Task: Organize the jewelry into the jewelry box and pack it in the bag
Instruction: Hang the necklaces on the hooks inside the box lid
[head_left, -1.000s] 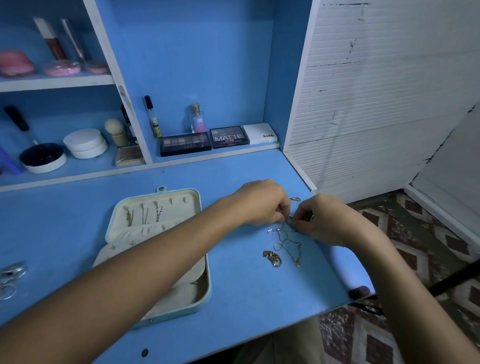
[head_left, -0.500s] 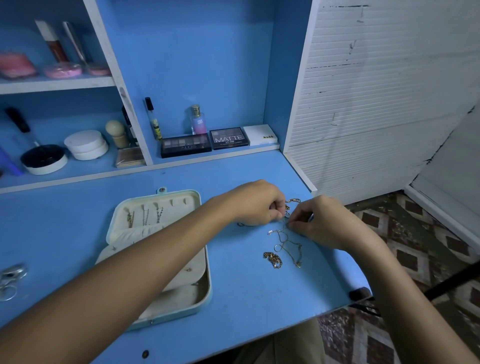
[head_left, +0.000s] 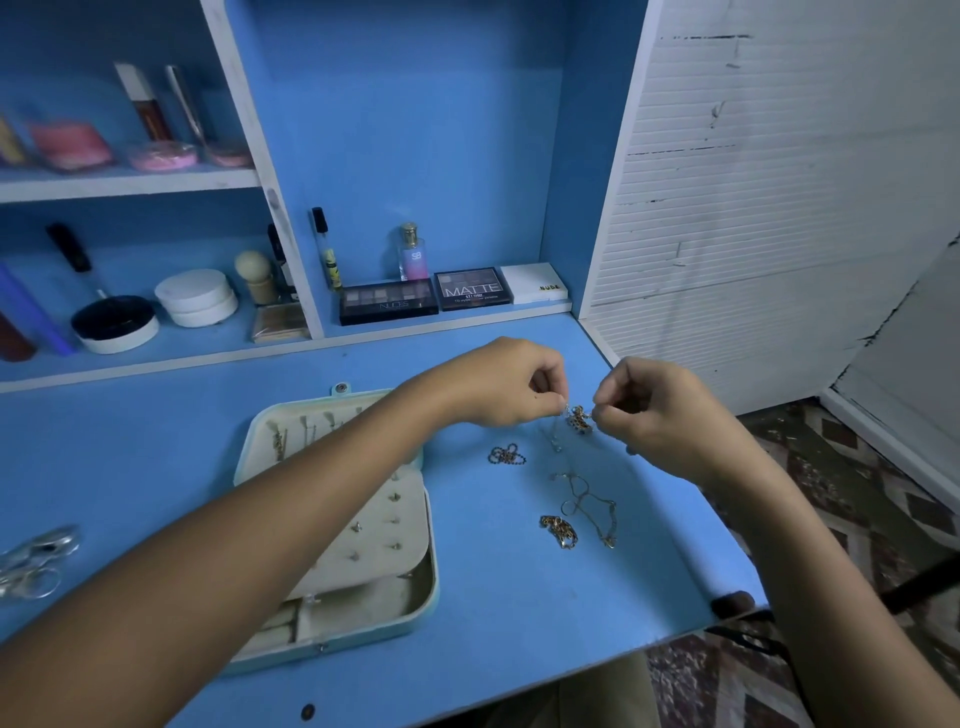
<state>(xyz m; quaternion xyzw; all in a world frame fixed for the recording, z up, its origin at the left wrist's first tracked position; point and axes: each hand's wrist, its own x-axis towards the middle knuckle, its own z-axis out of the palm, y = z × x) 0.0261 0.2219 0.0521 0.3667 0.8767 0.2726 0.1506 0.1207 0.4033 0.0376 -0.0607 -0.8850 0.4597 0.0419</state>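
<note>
Both hands, left hand (head_left: 506, 382) and right hand (head_left: 657, 410), pinch a small beaded gold chain (head_left: 578, 419) above the blue table (head_left: 493, 597), near the open pale jewelry box (head_left: 410, 613).

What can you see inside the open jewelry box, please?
Inside the jewelry box, chains hang in the lid and stud earrings dot a panel; the left forearm covers the middle.

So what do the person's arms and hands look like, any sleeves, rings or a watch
Both forearms are bare right to the bottom edge of the picture, with no sleeve in view. No watch or bracelet shows on either wrist, and no ring or glove on the left hand or the right hand. The nails are hidden.
</note>
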